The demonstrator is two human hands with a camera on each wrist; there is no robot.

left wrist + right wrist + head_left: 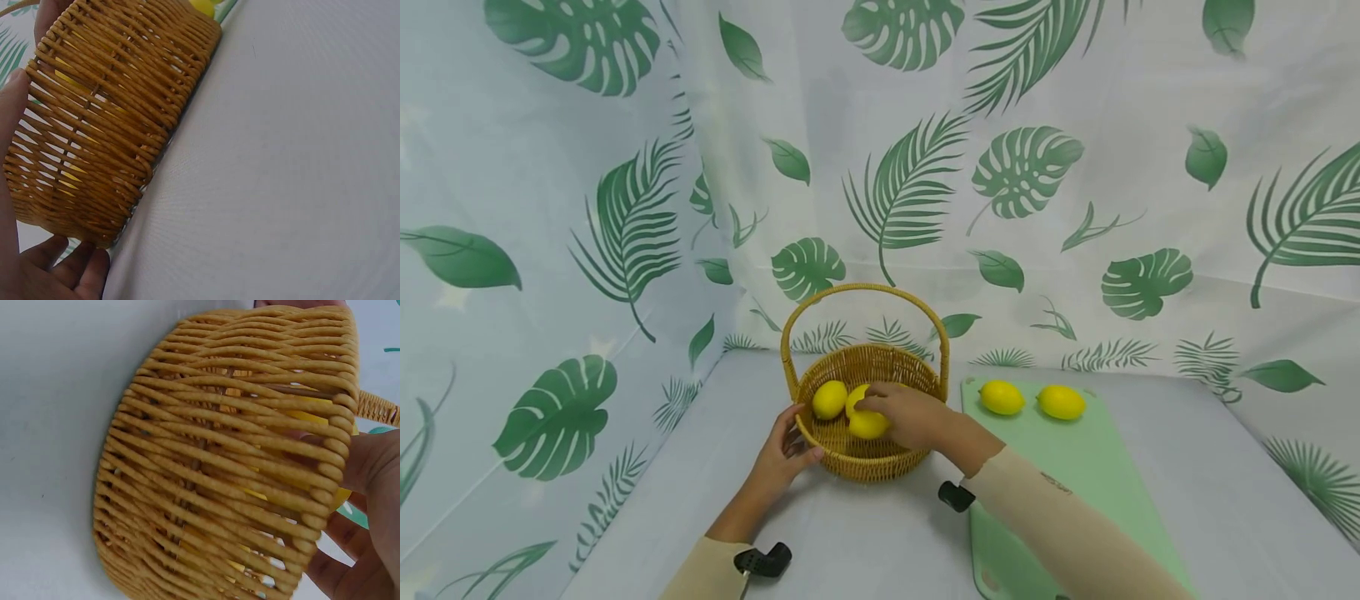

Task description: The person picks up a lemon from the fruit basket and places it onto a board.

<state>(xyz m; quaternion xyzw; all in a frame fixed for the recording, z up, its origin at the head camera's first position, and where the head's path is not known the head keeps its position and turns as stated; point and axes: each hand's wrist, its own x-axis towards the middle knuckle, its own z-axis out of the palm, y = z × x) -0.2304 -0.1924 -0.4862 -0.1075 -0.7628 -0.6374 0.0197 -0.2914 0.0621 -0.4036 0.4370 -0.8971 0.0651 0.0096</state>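
Note:
A wicker basket (pixel 865 471) with a tall arched handle stands on the table. Its left side is held by my left hand (pixel 781 458), with thumb and fingers spread around the wall, as the left wrist view also shows against the woven side (pixel 119 94). Over the basket's right rim reaches my right hand (pixel 913 417), its fingers curled on a lemon (pixel 868 425) inside. Another lemon (pixel 830 400) lies at the left in the basket, and one more (pixel 856 395) is partly covered by my fingers. The basket wall hides part of my right hand (pixel 375 506) in the right wrist view.
To the right of the basket, a pale green cutting board (pixel 1045 475) lies flat under my right forearm. Two lemons sit near its far end, a left one (pixel 1002 397) and a right one (pixel 1062 402). A leaf-patterned curtain (pixel 910 200) hangs behind the table.

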